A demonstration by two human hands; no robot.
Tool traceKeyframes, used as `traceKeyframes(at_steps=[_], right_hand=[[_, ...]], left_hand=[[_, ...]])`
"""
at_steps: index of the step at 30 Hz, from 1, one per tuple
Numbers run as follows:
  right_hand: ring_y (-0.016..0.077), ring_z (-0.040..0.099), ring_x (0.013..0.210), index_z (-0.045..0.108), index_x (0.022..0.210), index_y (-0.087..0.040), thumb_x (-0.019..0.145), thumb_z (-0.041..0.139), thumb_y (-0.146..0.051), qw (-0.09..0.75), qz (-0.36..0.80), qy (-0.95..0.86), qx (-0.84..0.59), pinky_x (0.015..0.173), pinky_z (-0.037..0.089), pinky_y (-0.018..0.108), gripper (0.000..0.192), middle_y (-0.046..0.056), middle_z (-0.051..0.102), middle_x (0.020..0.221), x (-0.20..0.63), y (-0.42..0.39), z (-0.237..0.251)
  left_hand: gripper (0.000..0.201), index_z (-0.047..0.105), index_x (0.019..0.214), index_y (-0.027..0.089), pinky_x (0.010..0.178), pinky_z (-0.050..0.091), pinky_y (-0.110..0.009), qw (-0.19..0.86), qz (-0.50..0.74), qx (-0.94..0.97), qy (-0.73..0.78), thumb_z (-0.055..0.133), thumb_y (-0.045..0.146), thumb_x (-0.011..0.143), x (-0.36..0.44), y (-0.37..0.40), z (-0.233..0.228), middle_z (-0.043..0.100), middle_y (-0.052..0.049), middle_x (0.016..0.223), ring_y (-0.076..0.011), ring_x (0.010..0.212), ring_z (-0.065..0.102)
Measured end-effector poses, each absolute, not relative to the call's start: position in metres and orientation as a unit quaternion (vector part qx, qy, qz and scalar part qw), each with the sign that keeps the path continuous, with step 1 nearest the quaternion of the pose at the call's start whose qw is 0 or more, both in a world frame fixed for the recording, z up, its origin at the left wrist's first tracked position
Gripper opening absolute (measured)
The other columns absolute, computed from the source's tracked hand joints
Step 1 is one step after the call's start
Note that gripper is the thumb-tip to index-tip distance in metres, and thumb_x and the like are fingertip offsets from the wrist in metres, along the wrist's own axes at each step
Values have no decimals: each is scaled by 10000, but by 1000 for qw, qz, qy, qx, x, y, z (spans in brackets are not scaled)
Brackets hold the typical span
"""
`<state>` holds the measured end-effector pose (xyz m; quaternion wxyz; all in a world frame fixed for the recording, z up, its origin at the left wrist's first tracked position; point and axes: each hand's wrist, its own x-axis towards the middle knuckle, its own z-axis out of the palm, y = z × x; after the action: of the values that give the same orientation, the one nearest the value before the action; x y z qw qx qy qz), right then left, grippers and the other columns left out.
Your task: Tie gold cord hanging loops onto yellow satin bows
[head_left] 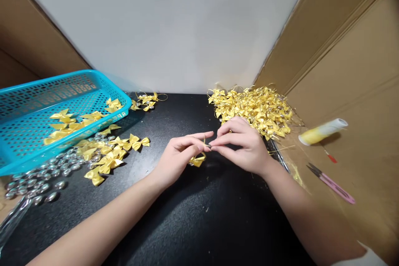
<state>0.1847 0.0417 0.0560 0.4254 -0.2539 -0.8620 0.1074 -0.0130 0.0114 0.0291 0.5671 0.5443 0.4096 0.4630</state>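
My left hand [181, 156] and my right hand [245, 145] meet fingertip to fingertip over the middle of the black table [199, 216]. Between them they pinch a small yellow ribbon bow [198, 160] with a thin gold thread; the bow hangs just under my left fingers. A big heap of finished yellow bows [255, 110] lies right behind my right hand. Loose yellow bows [109, 153] are scattered to the left of my left hand.
A turquoise plastic basket [18, 133] with a few bows in it sits tilted at the left. Several clear beads [40, 176] lie in front of it. On the cardboard at the right lie a thread spool [322, 131] and pink snips [332, 183].
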Motion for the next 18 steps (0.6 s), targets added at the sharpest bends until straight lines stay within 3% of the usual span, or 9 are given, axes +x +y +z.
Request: traceKeyframes(at_steps=[6, 12, 18], right_hand=[[145, 589, 727, 672, 700, -203, 767, 691, -115, 402, 233, -839, -284, 707, 452, 320, 113, 0, 628, 741, 192, 43, 67], [128, 594, 713, 650, 681, -193, 768, 670, -111, 408, 290, -810, -304, 693, 469, 292, 121, -1, 618, 748, 196, 46, 68], [132, 580, 712, 628, 662, -212, 768, 670, -125, 424, 269, -802, -324, 704, 468, 304, 144, -14, 614, 724, 209, 53, 73]], left_hand=[[170, 773, 903, 208, 844, 443, -407, 296, 370, 769, 429, 629, 275, 843, -18, 12, 30, 714, -94, 1204, -225, 884, 596], [251, 737, 1029, 176, 814, 462, -363, 272, 313, 813, 409, 547, 246, 880, -21, 21, 20, 732, -87, 1165, -210, 876, 594], [331, 752, 955, 163, 696, 456, -293, 256, 284, 802, 460, 427, 166, 894, -26, 29, 16, 761, -47, 801, -175, 735, 601]])
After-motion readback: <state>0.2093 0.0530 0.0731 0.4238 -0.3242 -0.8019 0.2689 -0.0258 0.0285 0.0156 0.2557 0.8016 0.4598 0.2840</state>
